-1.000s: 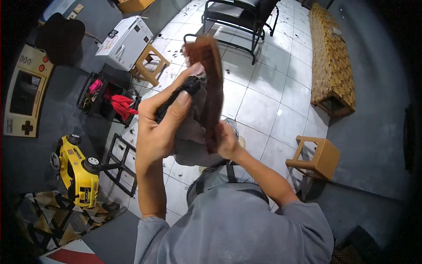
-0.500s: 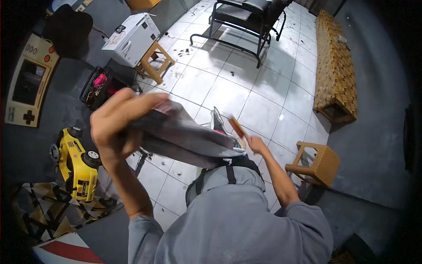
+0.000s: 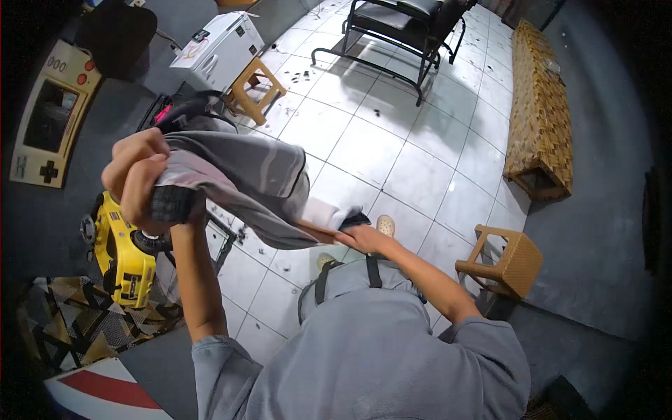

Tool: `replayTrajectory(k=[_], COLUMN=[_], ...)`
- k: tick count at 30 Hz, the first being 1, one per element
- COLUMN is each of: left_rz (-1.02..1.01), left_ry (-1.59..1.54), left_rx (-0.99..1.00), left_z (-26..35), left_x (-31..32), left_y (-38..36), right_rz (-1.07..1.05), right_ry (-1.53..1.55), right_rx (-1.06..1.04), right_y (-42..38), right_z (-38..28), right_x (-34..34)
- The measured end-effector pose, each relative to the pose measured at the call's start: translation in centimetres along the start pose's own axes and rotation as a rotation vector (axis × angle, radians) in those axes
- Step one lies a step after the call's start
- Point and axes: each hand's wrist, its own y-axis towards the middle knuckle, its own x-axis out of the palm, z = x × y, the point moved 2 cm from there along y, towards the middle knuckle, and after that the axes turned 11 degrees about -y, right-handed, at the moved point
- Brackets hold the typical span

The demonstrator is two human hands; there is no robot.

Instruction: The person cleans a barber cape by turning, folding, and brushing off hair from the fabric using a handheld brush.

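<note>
My left hand [image 3: 140, 175] is clamped on the dark end of the grey cloth [image 3: 259, 168], my right hand [image 3: 367, 239] closed around a slim brown tool [image 3: 316, 229] against it; the cloth hangs above the tiles [image 3: 357, 147], drawn out but not flat

Left fingers [image 3: 143, 157] tightly curled, raised

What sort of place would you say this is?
Probably a small barbershop: a black padded chair on a metal frame stands on the white tiled floor, and dark tufts that look like hair clippings lie scattered over the tiles.
</note>
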Motion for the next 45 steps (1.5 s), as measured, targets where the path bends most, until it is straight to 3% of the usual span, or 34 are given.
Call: replayTrajectory(k=[2,4,6,8,9,10,13,15,17,19,21,23,25,26,27,30,32,34,36,37,40,42,44,45], left_rz=[0.019,-0.026,-0.154,-0.266,-0.273,-0.107,-0.115,-0.307,-0.151,-0.165,-0.134,-0.132,-0.196,-0.195,-0.197,-0.079,0.038,-0.077,-0.152,-0.152,-0.134,-0.139,-0.071,-0.059], left_ry=[0.048,-0.024,-0.093,-0.153,-0.178,-0.125,0.049,0.003,0.090,0.041,0.145,0.173,0.168,0.228,0.285,0.345,0.354,0.366,0.376,0.360,0.337,0.371,0.471,0.523], left_rx=[-0.077,-0.087,-0.118,-0.092,-0.046,-0.096,-0.120,-0.142,-0.078,-0.084,-0.114,-0.147,-0.174,-0.179,-0.186,-0.111,-0.036,-0.094,-0.122,-0.094,-0.018,-0.021,-0.027,-0.040], left_z=[0.5,0.7,0.9,1.0,1.0,1.9,3.5,3.7,4.7,4.3,4.1,3.0,2.7,2.7,2.8,3.1,3.5,3.8,3.9,3.7,2.5,2.3,1.8,1.7], left_x=[-0.6,-1.3,-2.0,-2.1,-1.7,-0.4,1.3,1.2,3.7,3.0,2.0,-0.7,-2.7,-3.2,-3.7,-2.4,-0.4,0.2,1.2,1.5,1.9,1.6,1.4,1.1], left_y=[0.0,0.1,0.3,0.6,0.5,-0.3,-1.4,-1.6,-0.6,-0.4,0.4,0.0,-0.1,-0.3,-0.6,-0.3,0.2,0.0,0.0,-0.3,-0.3,0.4,0.6,0.9], right_rz=[-0.359,-0.291,-0.192,0.122,0.230,0.335,0.402,0.424,0.509,0.612,0.241,0.135,-0.116,-0.188,-0.260,-0.121,0.211,0.100,0.037,0.086,-0.241,-0.252,-0.190,-0.073], right_ry=[-0.296,-0.350,-0.385,-0.147,0.128,0.404,0.938,1.126,0.904,0.535,0.114,-0.027,-0.337,-0.369,-0.397,-0.480,-0.043,0.654,1.200,1.139,1.263,1.151,0.705,0.279], right_rx=[0.371,0.478,0.405,0.356,0.305,0.249,-0.081,-0.361,-0.568,-0.571,-0.204,-0.116,-0.073,0.068,0.210,0.273,0.290,0.354,-0.035,-0.127,-0.235,-0.239,-0.073,-0.137], right_y=[-0.6,-3.3,-3.3,-1.8,-1.9,-2.5,-3.6,-3.6,-1.8,1.3,3.4,3.6,2.5,2.2,1.7,0.6,0.7,-0.2,-1.8,-2.4,-2.9,-1.2,0.6,1.5], right_z=[9.0,11.3,12.3,11.3,7.9,2.8,-8.5,-13.8,-15.8,-13.5,-7.8,-1.2,4.4,8.5,11.3,11.0,7.5,0.1,-6.6,-9.2,-13.6,-11.8,-7.9,-4.5], right_x=[7.1,6.2,4.7,1.2,-2.1,-6.3,-12.7,-13.6,-12.4,-8.3,-3.7,2.0,5.1,7.1,8.5,4.8,0.0,-6.8,-11.4,-12.6,-12.6,-9.2,-5.5,-2.6])
